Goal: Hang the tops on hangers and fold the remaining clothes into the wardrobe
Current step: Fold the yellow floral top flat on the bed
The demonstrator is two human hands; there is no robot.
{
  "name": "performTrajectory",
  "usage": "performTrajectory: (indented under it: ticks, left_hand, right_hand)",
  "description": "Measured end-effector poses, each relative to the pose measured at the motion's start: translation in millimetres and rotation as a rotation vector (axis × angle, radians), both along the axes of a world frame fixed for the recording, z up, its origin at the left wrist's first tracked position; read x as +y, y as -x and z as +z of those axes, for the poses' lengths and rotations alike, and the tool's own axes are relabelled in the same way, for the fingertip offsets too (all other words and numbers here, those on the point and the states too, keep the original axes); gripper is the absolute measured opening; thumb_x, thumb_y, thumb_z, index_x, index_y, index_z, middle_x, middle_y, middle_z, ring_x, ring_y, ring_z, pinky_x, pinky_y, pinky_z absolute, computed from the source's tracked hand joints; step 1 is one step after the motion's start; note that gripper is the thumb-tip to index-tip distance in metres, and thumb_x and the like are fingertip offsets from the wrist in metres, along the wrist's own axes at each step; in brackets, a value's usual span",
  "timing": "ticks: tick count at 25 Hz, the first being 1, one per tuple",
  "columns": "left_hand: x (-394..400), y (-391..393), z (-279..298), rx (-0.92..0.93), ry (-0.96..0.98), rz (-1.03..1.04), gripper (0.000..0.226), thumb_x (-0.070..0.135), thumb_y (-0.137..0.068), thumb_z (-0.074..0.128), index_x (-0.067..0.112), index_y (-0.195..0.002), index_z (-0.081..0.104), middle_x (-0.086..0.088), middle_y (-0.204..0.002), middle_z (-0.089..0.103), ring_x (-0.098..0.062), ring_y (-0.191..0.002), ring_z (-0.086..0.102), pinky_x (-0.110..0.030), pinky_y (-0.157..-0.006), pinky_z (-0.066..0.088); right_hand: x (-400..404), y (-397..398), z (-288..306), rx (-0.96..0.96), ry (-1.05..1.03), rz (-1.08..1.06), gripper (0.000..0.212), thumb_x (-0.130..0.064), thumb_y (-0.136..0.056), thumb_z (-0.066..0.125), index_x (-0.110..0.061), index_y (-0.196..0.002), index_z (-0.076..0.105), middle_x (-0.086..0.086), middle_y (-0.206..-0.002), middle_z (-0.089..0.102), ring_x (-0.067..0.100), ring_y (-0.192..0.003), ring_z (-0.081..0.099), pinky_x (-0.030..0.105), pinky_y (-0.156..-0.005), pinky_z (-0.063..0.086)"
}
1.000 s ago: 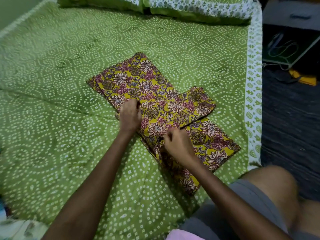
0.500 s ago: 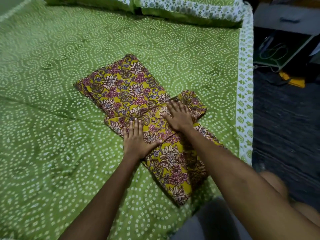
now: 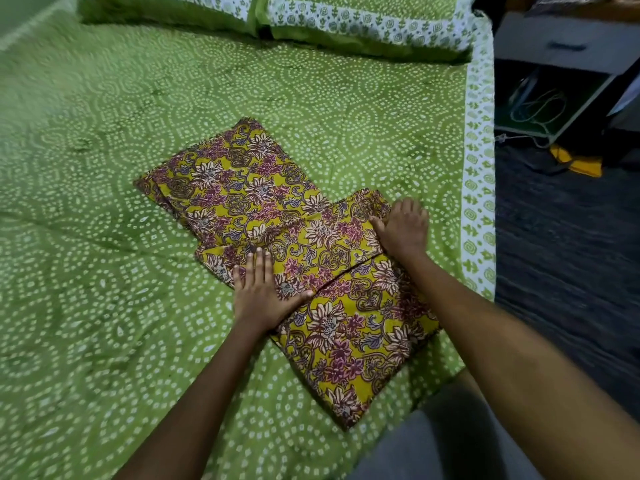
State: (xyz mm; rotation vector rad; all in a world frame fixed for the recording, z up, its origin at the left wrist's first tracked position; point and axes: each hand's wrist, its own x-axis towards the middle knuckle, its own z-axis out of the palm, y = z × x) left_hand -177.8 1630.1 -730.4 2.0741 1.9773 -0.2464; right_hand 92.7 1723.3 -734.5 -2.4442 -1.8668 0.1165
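Head view looks down on a yellow cotton garment printed with pink and cream flowers (image 3: 277, 237), partly folded and lying flat on a green bedsheet patterned with rings of white dots (image 3: 104, 271). The garment's far end lies as a flat folded panel. A band of the same cloth is folded across the garment's middle, and a wider panel runs from that band toward the person.

The left hand (image 3: 261, 292) lies palm down on the left end of the folded band, fingers straight and together, thumb spread out along the fold; it presses the cloth and grasps nothing. The right hand (image 3: 403, 226) lies flat on the right end of the same band, fingers spread and slightly blurred, likewise pressing without clasping.

Beyond the garment, at the head of the bed, sit green pillows with white leaf-print borders (image 3: 346, 19). To the garment's right runs the sheet's white border with green motifs (image 3: 479, 188), and past it a dark floor (image 3: 571, 271) with a grey cabinet (image 3: 568, 46).
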Motion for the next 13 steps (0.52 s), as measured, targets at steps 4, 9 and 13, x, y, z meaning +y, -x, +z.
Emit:
performTrajectory:
  ticks: [4,9,13]
  left_hand:
    - [6,0,2,0.009,0.075,-0.014,0.135,0.095,-0.043,-0.013,0.009,-0.146,-0.019,-0.009,-0.153,-0.025,-0.024,-0.142,-0.023,-0.044,-0.107,-0.019]
    - [6,1,5,-0.023,0.099,-0.022,0.140,0.096,-0.036,-0.019,0.009,-0.146,-0.018,-0.008,-0.153,-0.025,-0.022,-0.142,-0.023,-0.043,-0.105,-0.022]
    - [6,0,8,-0.048,0.113,-0.017,0.144,0.096,-0.032,-0.020,0.009,-0.147,-0.017,-0.008,-0.154,-0.025,-0.022,-0.142,-0.023,-0.043,-0.106,-0.021]
  right_hand:
    - [-11,-1,17,0.301,0.032,-0.257,0.050,-0.053,-0.077,0.068,-0.007,-0.096,0.062,0.013,-0.110,0.064,0.028,-0.104,0.055,0.036,-0.087,0.044]
    - [-15,34,43,0.911,-0.247,-0.050,0.024,-0.004,-0.079,0.068,-0.007,-0.103,0.065,0.010,-0.097,0.067,0.015,-0.078,0.056,0.020,-0.060,0.047]
    - [-45,68,11,0.537,-0.096,0.565,0.039,0.009,-0.076,0.061,-0.004,-0.112,0.059,0.012,-0.115,0.062,0.027,-0.086,0.062,0.029,-0.066,0.053]
